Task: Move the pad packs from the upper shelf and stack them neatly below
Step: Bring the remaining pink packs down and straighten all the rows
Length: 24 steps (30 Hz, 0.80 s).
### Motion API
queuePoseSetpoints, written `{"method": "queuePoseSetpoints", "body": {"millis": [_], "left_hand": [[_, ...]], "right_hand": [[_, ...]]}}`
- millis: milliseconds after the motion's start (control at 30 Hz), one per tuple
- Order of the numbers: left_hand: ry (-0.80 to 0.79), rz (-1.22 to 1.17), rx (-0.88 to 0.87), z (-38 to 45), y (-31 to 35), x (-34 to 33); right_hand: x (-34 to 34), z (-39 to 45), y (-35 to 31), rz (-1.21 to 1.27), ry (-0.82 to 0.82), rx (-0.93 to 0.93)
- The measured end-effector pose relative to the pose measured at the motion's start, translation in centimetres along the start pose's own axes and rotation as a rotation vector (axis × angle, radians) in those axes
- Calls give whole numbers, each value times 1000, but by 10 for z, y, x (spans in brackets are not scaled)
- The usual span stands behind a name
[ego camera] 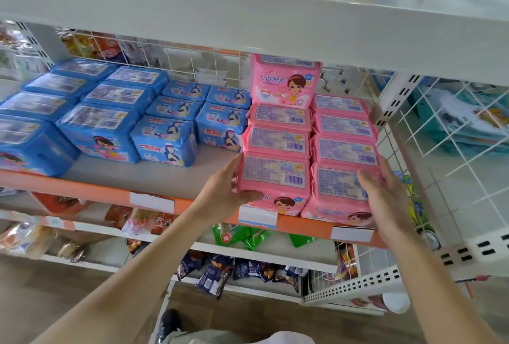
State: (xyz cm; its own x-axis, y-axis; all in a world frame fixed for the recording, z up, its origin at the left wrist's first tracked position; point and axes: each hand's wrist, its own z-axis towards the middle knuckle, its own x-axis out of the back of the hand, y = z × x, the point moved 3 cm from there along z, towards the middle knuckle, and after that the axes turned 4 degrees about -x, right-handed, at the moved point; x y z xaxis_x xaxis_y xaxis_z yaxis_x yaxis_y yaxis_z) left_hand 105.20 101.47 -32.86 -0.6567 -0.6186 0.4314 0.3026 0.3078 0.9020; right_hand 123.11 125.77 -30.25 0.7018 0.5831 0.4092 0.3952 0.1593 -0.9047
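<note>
While both grips clasped the front pink pad packs (275, 175) at lower centre of frame | left hand (224, 192) curled round left pack, right hand (381, 192) round right pack | orange-edged shelf (110, 192) beneath | blue packs (102, 129) at left

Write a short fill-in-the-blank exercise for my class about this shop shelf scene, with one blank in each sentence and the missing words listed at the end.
1. The left hand and the right hand hold the front packs of two rows of pad packs coloured ____.
2. The pad packs on the left part of the shelf are coloured ____.
3. One pink pack at the back of the left pink row stands ____.
4. The front edge of the shelf is coloured ____.

Missing words: pink; blue; upright; orange
</note>
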Motion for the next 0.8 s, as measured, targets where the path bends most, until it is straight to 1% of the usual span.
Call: {"method": "queuePoseSetpoints", "body": {"millis": [67,167,200,267,333,400,500,600,700,800], "left_hand": [[-3,-14,3,-1,-1,1],[10,-18,27,-6,-6,2],[17,-23,37,-8,-8,3],[20,-36,57,-11,-11,4],[18,-42,68,-11,-13,4],[14,-31,64,-9,-12,4],[1,6,44,-6,-10,4],[-10,42,25,-1,-8,6],[-13,56,21,2,-10,6],[6,54,36,2,-13,5]], "right_hand": [[3,0,1,-10,-36,-1],[14,4,-1,16,-75,-56],[18,7,-5,48,-60,-63],[24,17,-17,112,21,-84],[27,33,-29,130,90,-99],[27,51,-38,141,102,-115],[13,71,-56,170,-22,-156],[0,95,-60,217,-150,-176],[-8,111,-56,164,-174,-139],[-13,119,-48,85,-157,-143]]}}
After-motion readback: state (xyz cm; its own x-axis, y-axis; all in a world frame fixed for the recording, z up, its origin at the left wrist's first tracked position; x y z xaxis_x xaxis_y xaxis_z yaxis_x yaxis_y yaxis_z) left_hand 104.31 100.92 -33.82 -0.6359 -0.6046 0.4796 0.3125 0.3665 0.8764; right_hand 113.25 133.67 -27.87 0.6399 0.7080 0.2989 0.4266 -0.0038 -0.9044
